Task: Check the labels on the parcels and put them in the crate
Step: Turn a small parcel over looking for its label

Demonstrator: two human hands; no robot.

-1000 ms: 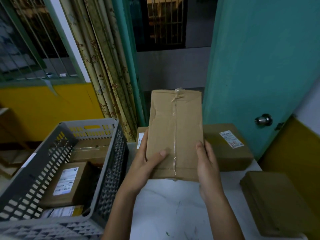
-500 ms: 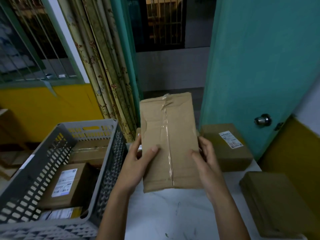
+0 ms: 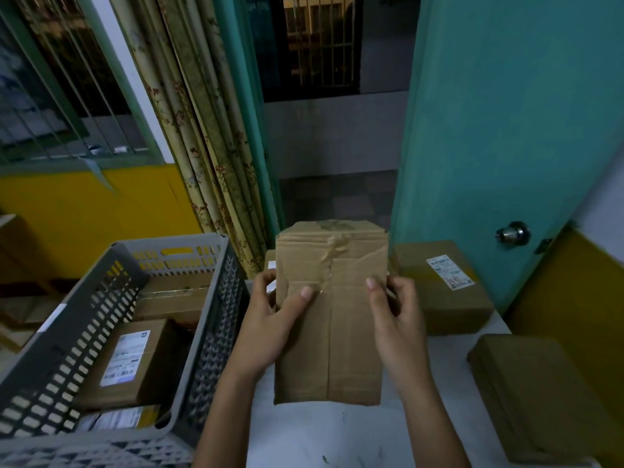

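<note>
Both hands, left (image 3: 266, 327) and right (image 3: 398, 324), grip a taped parcel (image 3: 329, 332) upright over the bench (image 3: 337, 437), apparently hunting its label, crate (image 3: 189, 366) alongside.

Brown parcel (image 3: 329, 319), grey crate (image 3: 189, 336), teal door (image 3: 499, 130), floral curtain (image 3: 202, 146).

1. A teal door (image 3: 499, 130) stands at the right, with a round metal knob (image 3: 512, 233) near its lower edge.
2. A floral curtain (image 3: 202, 146) hangs left of the doorway.
3. A barred window (image 3: 60, 79) sits above a yellow wall (image 3: 84, 211).
4. The white tabletop (image 3: 337, 434) shows dark scuffs.
</note>
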